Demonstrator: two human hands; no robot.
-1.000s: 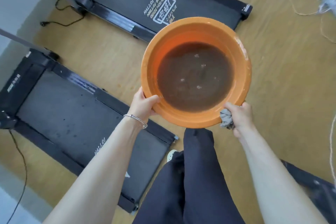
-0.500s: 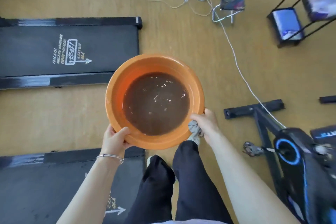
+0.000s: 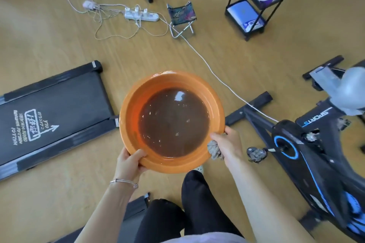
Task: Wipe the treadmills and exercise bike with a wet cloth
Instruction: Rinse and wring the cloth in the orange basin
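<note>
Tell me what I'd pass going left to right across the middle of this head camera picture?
treadmill → left hand → orange basin of dirty water → right hand with a grey cloth → exercise bike

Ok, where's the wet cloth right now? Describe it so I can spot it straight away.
Find the orange basin of brown water held mid-frame above the wooden floor. At its lower right rim, the right hand grips the basin with a small crumpled grey cloth bunched under its fingers. It is the only fabric wad at the basin; the left hand holds rim alone.
</note>
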